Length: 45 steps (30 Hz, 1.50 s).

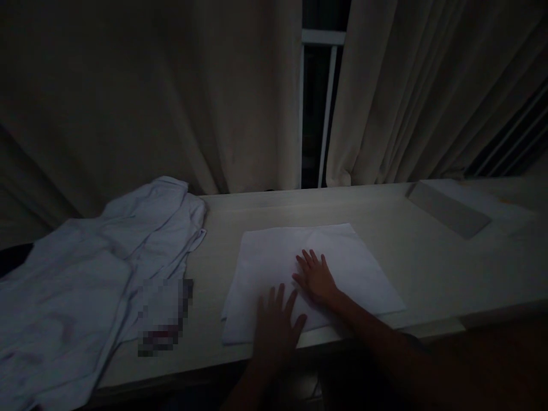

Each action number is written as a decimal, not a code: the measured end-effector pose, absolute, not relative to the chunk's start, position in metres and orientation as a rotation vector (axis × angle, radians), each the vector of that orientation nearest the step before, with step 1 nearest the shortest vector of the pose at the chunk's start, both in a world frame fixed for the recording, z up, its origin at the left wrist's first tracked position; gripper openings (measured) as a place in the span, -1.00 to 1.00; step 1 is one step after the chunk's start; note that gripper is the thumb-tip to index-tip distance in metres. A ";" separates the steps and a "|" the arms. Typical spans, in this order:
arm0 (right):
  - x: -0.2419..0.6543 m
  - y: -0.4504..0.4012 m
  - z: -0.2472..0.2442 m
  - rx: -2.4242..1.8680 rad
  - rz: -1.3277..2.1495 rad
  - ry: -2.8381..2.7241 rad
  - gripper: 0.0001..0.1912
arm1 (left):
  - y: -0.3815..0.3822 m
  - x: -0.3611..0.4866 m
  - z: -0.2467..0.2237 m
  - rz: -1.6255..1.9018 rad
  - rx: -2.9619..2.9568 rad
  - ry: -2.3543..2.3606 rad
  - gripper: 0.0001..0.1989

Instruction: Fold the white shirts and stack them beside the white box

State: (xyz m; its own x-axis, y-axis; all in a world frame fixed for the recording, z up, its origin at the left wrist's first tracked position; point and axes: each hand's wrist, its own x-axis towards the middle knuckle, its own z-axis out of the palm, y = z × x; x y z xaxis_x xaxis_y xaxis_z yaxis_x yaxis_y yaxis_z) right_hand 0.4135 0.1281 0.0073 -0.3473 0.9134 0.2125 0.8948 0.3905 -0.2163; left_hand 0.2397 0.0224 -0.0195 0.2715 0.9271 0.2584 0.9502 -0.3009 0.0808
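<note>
A white cloth [359, 274], folded into a rough rectangle, lies flat on the pale table [205, 319]. My right hand [315, 278] rests on the middle of the cloth, its fingers spread and nothing held. Nearer the front edge, my left hand [276, 328] is over the cloth's lower left part with its fingers apart, also holding nothing. Whether my left palm touches the cloth is hard to tell in the dim light.
On the left lies a large heap of white cloth [89, 274], with a blurred-out patch beside it. A grey flat-sided object [449, 208] is at the back right. Long curtains [248, 103] hang behind the table, parted at a window.
</note>
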 end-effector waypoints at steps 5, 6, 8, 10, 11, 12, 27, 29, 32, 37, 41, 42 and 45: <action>0.474 0.066 -0.012 -1.852 0.056 -2.210 -0.28 | 0.037 0.241 -0.014 -0.307 -2.422 -1.899 -0.34; 0.482 0.061 -0.015 -1.883 0.069 -2.200 -0.28 | 0.044 0.237 -0.011 -0.289 -2.406 -1.913 -0.33; 0.492 0.058 -0.019 -1.906 0.075 -2.193 -0.28 | 0.058 0.220 -0.005 -0.267 -2.345 -1.908 -0.29; 0.494 0.057 -0.020 -1.896 0.068 -2.195 -0.29 | 0.069 0.196 -0.005 -0.211 -2.257 -1.955 -0.24; 0.493 0.057 -0.020 -1.889 0.067 -2.194 -0.29 | 0.073 0.183 -0.007 -0.176 -2.224 -1.992 -0.22; 0.493 0.057 -0.020 -1.881 0.069 -2.195 -0.29 | 0.075 0.172 -0.011 -0.156 -2.198 -2.025 -0.22; 0.496 0.059 -0.021 -1.829 0.127 -2.143 -0.30 | 0.096 0.156 -0.015 -0.135 -2.216 -2.083 -0.18; 0.494 0.060 -0.020 -1.838 0.130 -2.137 -0.30 | 0.104 0.176 -0.006 -0.126 -2.296 -1.997 -0.18; 0.493 0.061 -0.019 -1.829 0.119 -2.131 -0.31 | 0.121 0.215 -0.003 -0.127 -2.422 -1.918 -0.20; 0.493 0.058 -0.017 -1.798 0.109 -2.125 -0.34 | 0.166 0.238 -0.015 -0.106 -2.433 -1.967 -0.22; 0.493 0.058 -0.015 -1.802 0.117 -2.125 -0.35 | 0.206 0.205 -0.023 -0.116 -2.208 -2.076 -0.21; 0.493 0.058 -0.015 -1.806 0.120 -2.126 -0.35 | 0.213 0.195 -0.024 -0.127 -2.155 -2.099 -0.20; 0.493 0.060 -0.014 -1.814 0.125 -2.132 -0.36 | 0.229 0.174 -0.025 -0.151 -2.046 -2.164 -0.15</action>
State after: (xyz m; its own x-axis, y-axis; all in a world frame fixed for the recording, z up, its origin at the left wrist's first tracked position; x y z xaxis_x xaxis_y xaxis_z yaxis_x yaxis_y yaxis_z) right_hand 0.4931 0.0603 -0.0138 -0.1286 0.9719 0.1974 0.9421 0.1819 -0.2819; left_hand 0.1742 0.2286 -0.0249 -0.0517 0.9814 0.1847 0.9976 0.0593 -0.0359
